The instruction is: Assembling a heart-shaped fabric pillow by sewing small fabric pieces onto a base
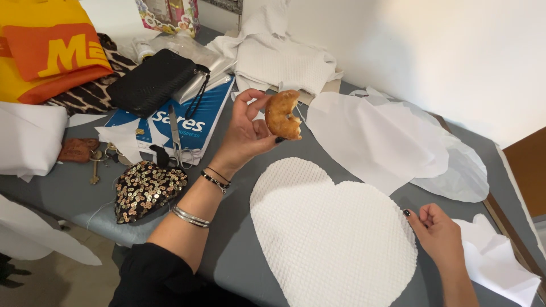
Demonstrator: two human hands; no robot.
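My left hand (245,132) is raised above the grey table (239,256) and grips a golden-brown, partly bitten ring-shaped pastry (282,115) between thumb and fingers. My right hand (437,232) rests with curled fingers at the right edge of a white, waffle-textured heart-shaped fabric piece (330,233) lying flat in front of me. Bracelets circle my left wrist.
Thin white heart-shaped cut-outs (387,139) lie behind the waffle heart. Scissors (176,136) rest on a blue folder (193,122). A sequined heart pouch (145,190), keys (94,162), black clutch (153,82), folded white cloth (284,62) and orange-yellow bag (45,48) crowd the left and back.
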